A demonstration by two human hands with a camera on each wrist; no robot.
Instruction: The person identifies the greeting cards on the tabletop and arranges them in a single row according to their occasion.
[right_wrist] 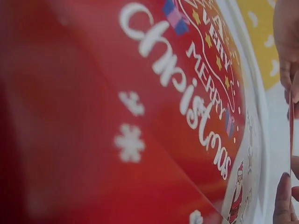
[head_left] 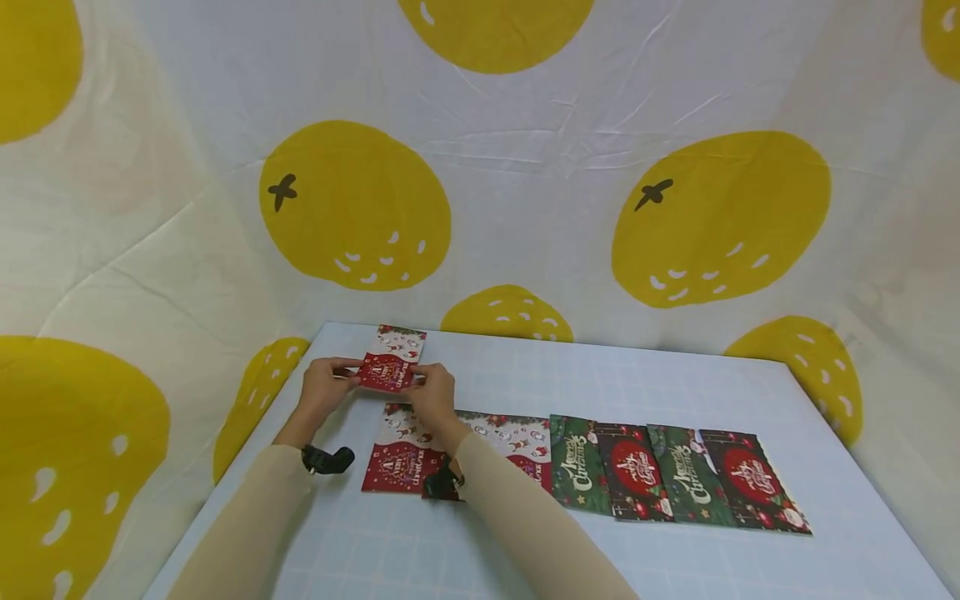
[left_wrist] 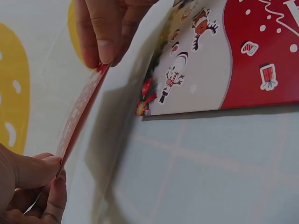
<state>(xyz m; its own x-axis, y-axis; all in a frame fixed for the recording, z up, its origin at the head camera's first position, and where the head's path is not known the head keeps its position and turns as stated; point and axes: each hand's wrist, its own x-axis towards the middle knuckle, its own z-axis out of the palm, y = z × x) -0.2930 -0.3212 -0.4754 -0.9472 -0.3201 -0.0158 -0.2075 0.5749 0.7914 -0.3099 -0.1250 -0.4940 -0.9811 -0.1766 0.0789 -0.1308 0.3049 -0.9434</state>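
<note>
A red and white Christmas card (head_left: 387,372) is held by both hands over the far left of the table, tilted up from the surface. My left hand (head_left: 322,388) pinches its left edge between thumb and fingers. Its right edge is pinched by my right hand (head_left: 435,398). In the left wrist view, the left hand (left_wrist: 32,186) is at the lower left and the right hand (left_wrist: 110,28) at the top, the card seen nearly edge-on between them. Beneath the right forearm lie matching red and white cards (head_left: 397,467), partly hidden.
The row continues rightward with a green card (head_left: 579,467), a red card (head_left: 636,475), another green card (head_left: 686,479) and another dark red card (head_left: 753,483), some overlapping. A fruit-patterned cloth (head_left: 525,192) hangs behind the pale blue table (head_left: 600,379).
</note>
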